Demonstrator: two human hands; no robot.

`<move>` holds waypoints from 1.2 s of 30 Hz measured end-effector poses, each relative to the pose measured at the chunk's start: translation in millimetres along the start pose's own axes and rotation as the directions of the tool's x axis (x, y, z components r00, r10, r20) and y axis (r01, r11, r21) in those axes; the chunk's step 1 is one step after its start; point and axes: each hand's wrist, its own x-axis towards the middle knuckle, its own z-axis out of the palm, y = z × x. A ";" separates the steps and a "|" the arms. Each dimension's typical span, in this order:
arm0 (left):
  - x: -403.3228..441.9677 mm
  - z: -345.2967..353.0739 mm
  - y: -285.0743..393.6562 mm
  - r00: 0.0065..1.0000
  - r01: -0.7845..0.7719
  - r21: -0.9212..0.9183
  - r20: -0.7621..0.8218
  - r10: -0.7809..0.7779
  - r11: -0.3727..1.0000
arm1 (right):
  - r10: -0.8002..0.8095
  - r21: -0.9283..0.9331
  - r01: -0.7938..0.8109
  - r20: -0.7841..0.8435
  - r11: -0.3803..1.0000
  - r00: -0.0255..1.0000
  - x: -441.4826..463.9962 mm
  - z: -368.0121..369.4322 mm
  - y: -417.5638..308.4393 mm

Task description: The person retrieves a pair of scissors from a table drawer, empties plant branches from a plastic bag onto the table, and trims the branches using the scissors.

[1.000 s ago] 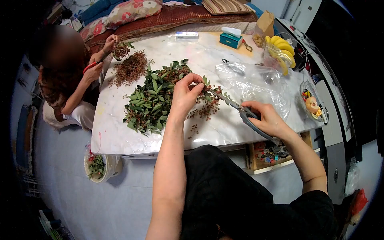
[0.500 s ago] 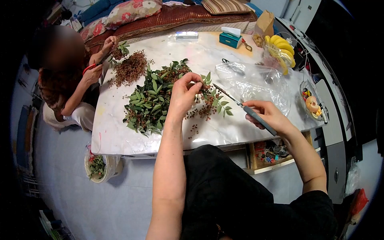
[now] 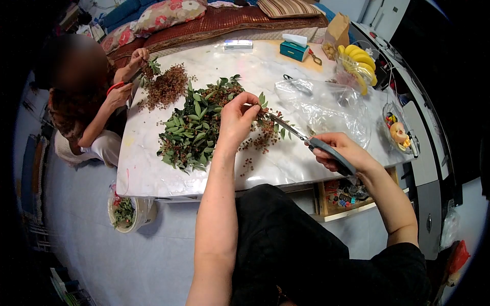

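Between thumb and fingers, my left hand [image 3: 239,118] pinches a leafy sprig with small reddish-brown berries [image 3: 266,118]. The dark-handled scissors [image 3: 332,153] are in my right hand [image 3: 343,151], their blades reaching left to the sprig's leaves. A big heap of green leafy sprigs [image 3: 186,130] with berries lies left of my left hand. Loose berry clusters [image 3: 260,140] rest on the table beneath the sprig.
Across the left corner a person [image 3: 84,97] holds a sprig and red-handled scissors [image 3: 118,85] by a berry pile [image 3: 166,86]. On the table [image 3: 153,178] are a clear plastic bag [image 3: 339,109], tissue box [image 3: 294,51] and bananas [image 3: 363,64]. A bucket [image 3: 125,214] holds leaves; a drawer [image 3: 352,206] stands open.
The scissors turned and moved away from the sprig, then came back to its leaves. My left hand stayed nearly in place. The other person's sprig shifted slightly.
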 end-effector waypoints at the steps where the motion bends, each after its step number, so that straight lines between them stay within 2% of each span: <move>1: -0.1 0.4 0.0 1.000 -0.021 0.018 -0.005 0.021 1.000 | 0.000 0.000 0.000 0.000 1.000 1.000 0.6 -0.3 0.1; 7: -2.4 2.7 5.4 0.999 -0.033 0.020 -0.001 0.033 0.999 | -0.013 -0.023 0.013 -0.004 1.000 1.000 4.1 0.7 4.2; 9: -2.4 4.0 4.6 0.999 -0.042 0.041 -0.009 0.043 0.998 | -0.010 -0.088 0.005 -0.059 0.996 0.998 3.5 4.6 1.4; 12: -2.7 4.0 4.8 1.000 -0.026 0.060 0.013 0.026 0.998 | -0.041 -0.139 0.033 -0.051 0.990 0.998 5.7 3.6 2.7; 21: -3.6 4.9 4.4 0.999 -0.041 0.051 0.029 0.039 0.998 | -0.050 -0.161 0.034 -0.092 0.986 0.994 7.2 8.4 3.7; 25: -3.3 5.0 4.3 0.998 -0.064 0.074 0.022 0.062 0.995 | -0.060 -0.153 0.044 -0.101 0.987 0.993 8.9 8.2 6.5; 31: 0.9 -8.2 -1.7 0.998 -0.067 0.099 -0.014 0.069 0.993 | 0.008 0.010 -0.007 -0.101 1.000 0.995 16.6 -4.2 16.7; 34: 1.2 -9.7 -3.3 0.998 -0.054 0.094 -0.018 0.056 0.994 | -0.065 -0.100 0.051 -0.143 0.994 0.988 14.7 -1.4 18.9; 36: 1.1 -9.2 -1.5 0.999 -0.042 0.080 -0.016 0.044 0.996 | -0.291 -0.213 0.269 -0.082 0.940 0.953 16.7 2.6 22.2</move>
